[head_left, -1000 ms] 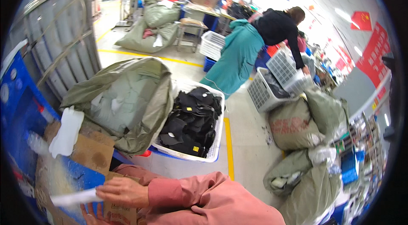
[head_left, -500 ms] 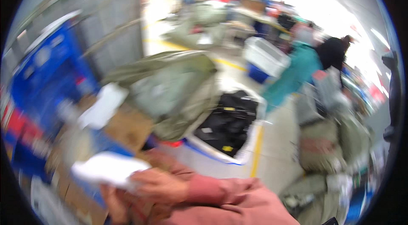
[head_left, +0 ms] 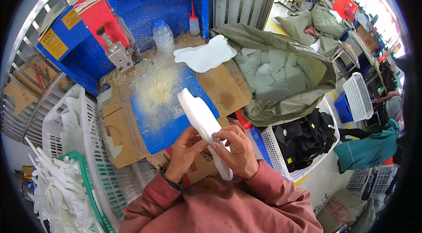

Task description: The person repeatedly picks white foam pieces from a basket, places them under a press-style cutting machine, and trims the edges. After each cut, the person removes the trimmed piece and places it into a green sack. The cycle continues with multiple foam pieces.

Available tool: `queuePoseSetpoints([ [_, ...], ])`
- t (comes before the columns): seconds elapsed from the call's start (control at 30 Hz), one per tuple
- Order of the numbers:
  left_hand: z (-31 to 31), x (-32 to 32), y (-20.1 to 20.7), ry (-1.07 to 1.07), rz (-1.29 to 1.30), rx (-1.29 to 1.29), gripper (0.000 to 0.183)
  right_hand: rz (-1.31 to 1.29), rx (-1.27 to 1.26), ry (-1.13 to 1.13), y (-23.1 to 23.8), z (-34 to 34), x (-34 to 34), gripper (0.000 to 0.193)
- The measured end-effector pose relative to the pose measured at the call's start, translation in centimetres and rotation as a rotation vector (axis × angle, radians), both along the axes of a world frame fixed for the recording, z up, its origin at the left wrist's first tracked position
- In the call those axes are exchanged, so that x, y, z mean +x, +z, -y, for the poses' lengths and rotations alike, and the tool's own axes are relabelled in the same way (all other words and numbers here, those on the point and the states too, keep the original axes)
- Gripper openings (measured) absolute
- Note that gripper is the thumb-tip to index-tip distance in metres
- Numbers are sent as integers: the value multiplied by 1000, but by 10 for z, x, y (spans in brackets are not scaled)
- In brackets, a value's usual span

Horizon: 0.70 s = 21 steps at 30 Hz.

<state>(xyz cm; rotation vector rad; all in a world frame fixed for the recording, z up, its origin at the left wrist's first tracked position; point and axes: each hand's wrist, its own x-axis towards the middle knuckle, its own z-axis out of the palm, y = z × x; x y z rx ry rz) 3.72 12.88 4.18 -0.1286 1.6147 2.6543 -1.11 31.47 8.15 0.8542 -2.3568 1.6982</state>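
Both hands hold a long, curved white foam piece [head_left: 200, 112], seen nearly edge-on, in front of my chest. My left hand [head_left: 183, 151] pinches its left side between thumb and fingers. On the other side, my right hand [head_left: 239, 150] grips the lower half, its fingertips against the edge. Whether this is one piece or a thin stack, I cannot tell. Beyond the hands lies a blue board [head_left: 151, 134] dusted with pale shavings [head_left: 160, 85]. More flat white foam pieces [head_left: 206, 55] rest on the cardboard at the far side of the board.
A blue machine [head_left: 176, 0] with gauges stands behind the board, near a plastic bottle [head_left: 163, 37]. To the left, a white basket [head_left: 103, 180] stands beside heaped white offcuts [head_left: 61, 193]. At right are a green sack [head_left: 285, 105] of foam pieces and a basket of black pieces [head_left: 303, 138].
My view has swung left from the aisle to the machine and board. The white piece, earlier blurred at lower left, is now upright between both hands in front of me.
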Motion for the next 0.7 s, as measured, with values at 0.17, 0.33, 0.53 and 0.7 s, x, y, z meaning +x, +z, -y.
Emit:
queuePoseSetpoints([
  [0.17,1,0,-8,27,-6,0,54,117,-7,51,-8,3,-4,21],
  [0.33,-3,1,-7,27,15,-42,56,94,-16,49,-16,3,-6,18],
  [0.53,-5,-2,-12,19,35,36,52,446,-198,85,-28,2,-4,15],
  [0.7,-7,-2,-12,3,28,47,50,482,-192,121,-30,-2,-3,15],
])
